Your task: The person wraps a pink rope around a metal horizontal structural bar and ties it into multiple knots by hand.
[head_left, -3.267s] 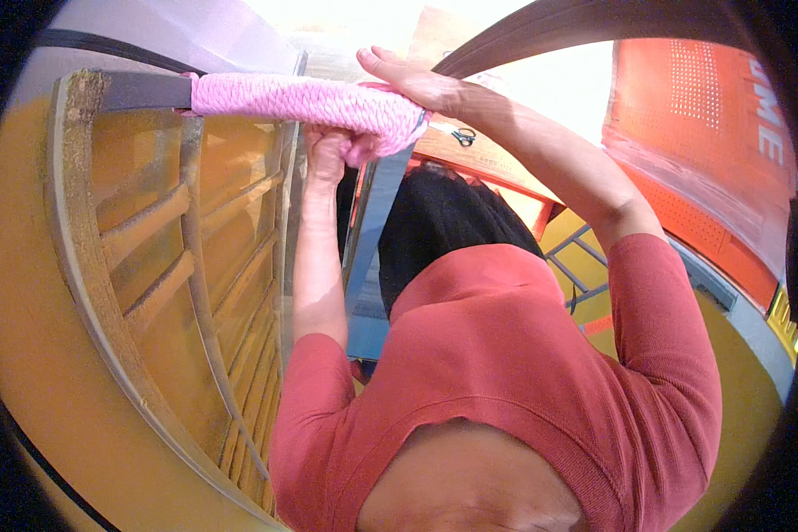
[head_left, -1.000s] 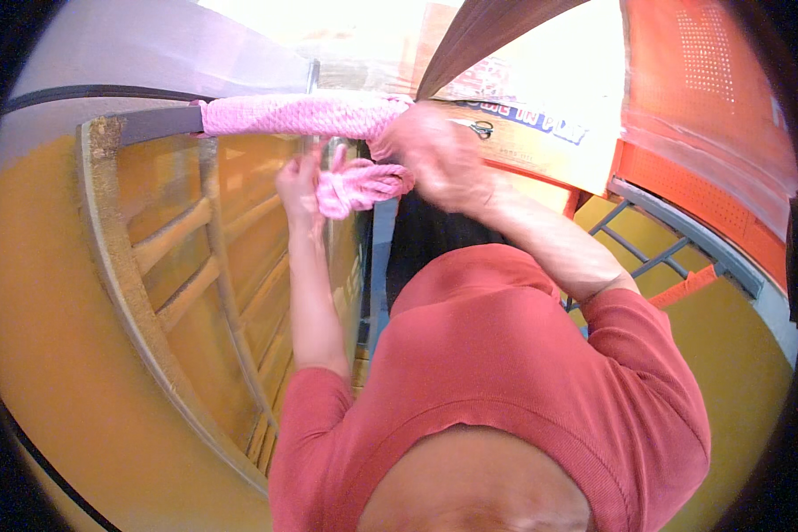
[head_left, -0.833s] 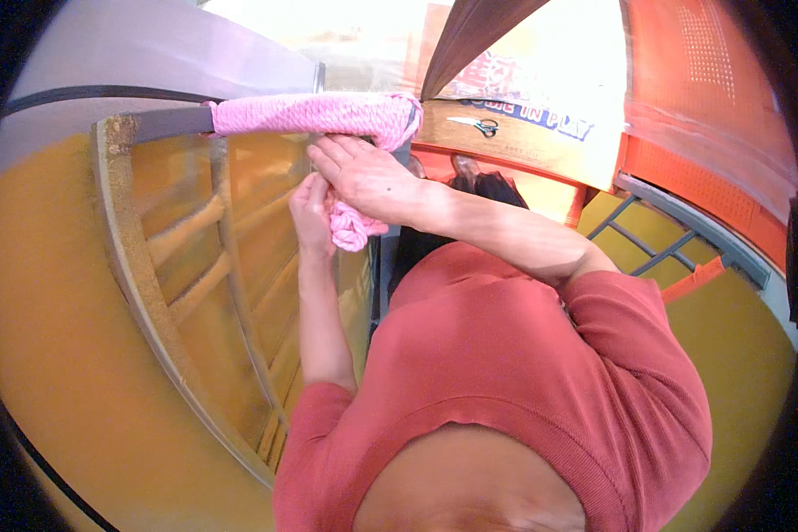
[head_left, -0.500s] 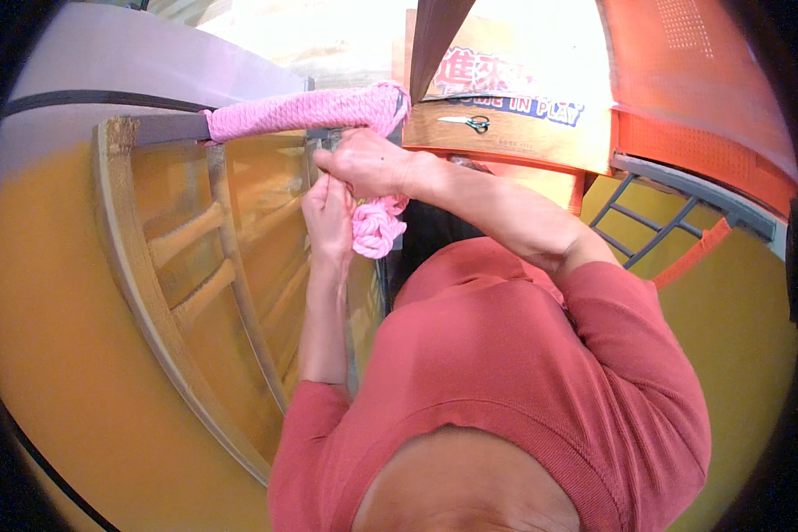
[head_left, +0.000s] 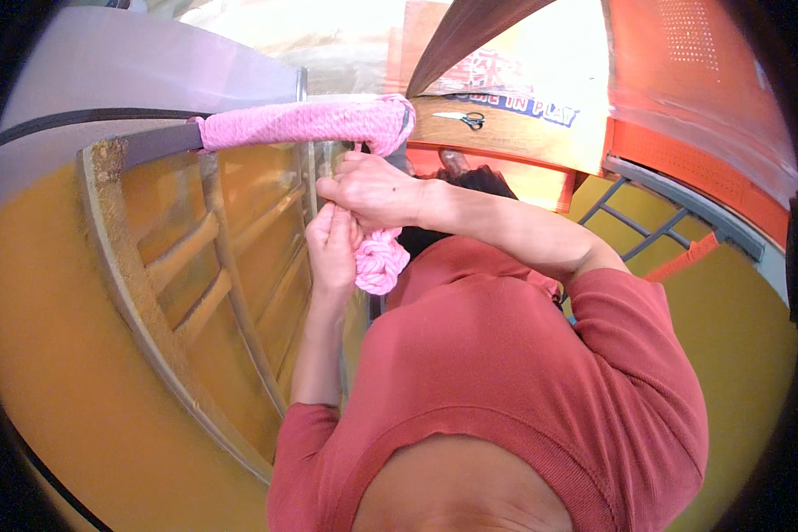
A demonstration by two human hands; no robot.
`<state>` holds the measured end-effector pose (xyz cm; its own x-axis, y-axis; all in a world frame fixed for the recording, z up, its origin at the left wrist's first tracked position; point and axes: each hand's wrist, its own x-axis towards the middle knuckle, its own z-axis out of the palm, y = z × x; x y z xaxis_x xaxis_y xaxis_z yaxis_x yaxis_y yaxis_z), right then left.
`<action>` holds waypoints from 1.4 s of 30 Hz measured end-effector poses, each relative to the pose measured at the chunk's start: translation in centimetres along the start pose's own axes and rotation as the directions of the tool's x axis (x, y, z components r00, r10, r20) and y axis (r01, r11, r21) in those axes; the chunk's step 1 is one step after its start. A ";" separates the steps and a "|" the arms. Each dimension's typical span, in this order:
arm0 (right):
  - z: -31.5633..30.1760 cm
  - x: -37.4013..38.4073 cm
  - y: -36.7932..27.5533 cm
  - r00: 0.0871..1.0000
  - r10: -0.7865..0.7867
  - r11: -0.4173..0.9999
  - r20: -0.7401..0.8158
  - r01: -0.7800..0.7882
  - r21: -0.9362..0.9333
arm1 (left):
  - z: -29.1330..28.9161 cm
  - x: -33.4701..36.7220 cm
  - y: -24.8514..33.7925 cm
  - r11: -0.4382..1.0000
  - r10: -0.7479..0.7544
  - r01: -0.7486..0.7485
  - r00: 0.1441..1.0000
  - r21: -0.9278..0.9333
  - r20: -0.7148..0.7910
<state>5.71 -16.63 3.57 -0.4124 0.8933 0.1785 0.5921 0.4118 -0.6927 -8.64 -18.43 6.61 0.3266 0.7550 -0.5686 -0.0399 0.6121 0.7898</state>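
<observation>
Pink rope (head_left: 301, 122) is wound in tight coils around the top bar of a grey metal frame (head_left: 164, 144). From the right end of the winding a short strand runs down to my right hand (head_left: 372, 191), whose fingers are closed on the rope. Just below, and touching it, my left hand (head_left: 332, 246) is pinched shut on the rope too; the fingertips partly hide each other. A bunched pink rope bundle (head_left: 381, 262) hangs beside my left hand, under the right wrist.
Scissors (head_left: 461, 119) with dark handles lie on a wooden board (head_left: 523, 146) ahead. A dark brown strip (head_left: 470, 40) crosses the view above it. At right stand an orange panel (head_left: 665, 80) and another grey frame (head_left: 652, 232). The frame's upright (head_left: 120, 239) and rungs extend at left.
Both hands and the rope bundle sit lower in the view, slightly farther from the wrapped bar. More of the strand between the bar and my right hand shows. The grip stays closed.
</observation>
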 end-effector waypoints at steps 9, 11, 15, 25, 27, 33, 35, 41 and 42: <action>-1.3 0.0 0.8 0.998 0.045 0.995 0.035 -0.047 0.085 | 1.9 0.4 0.7 0.982 0.093 -0.082 0.994 0.167 -0.061; -0.8 -0.5 1.4 0.999 0.024 0.995 -0.029 -0.021 0.099 | 2.8 0.2 0.6 0.973 0.092 -0.066 0.990 0.220 -0.108; -1.7 -1.5 1.1 0.997 -0.036 0.994 -0.067 0.043 0.103 | 4.1 -0.4 0.6 0.943 0.169 -0.126 0.979 0.309 -0.117; -4.4 -7.8 -0.4 0.930 0.273 0.804 -0.246 -0.080 0.589 | 7.4 -1.5 -0.7 0.996 -0.006 -0.003 0.995 -0.085 -0.102; -5.4 -9.7 -1.6 0.835 0.520 0.112 0.179 -0.275 0.955 | 8.2 -1.6 -1.9 0.992 -0.010 -0.009 0.988 -0.123 -0.152; -9.7 -11.2 -2.6 0.766 0.296 0.425 0.571 -0.641 0.640 | 9.5 -1.2 -2.3 0.906 -0.044 0.001 0.995 -0.422 -0.093; -11.9 -11.0 -2.7 0.637 0.359 0.452 0.682 -0.758 0.470 | 10.8 -1.3 -1.0 0.901 -0.114 0.031 0.979 -0.434 -0.167; -12.0 -10.6 -3.4 0.877 0.243 0.878 0.416 -0.381 0.289 | 9.1 0.3 0.3 0.623 -0.174 0.099 0.985 -0.776 -0.013; -11.6 -10.0 -3.8 0.920 0.157 0.956 0.358 -0.233 0.180 | 8.3 0.9 0.5 0.625 -0.166 0.098 0.986 -0.774 -0.010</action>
<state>15.68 -25.07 12.50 -0.5344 0.8225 -0.1946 0.5377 0.1532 -0.8291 -0.54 -19.36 8.40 0.3192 0.6450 -0.6943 -0.7243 0.6385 0.2602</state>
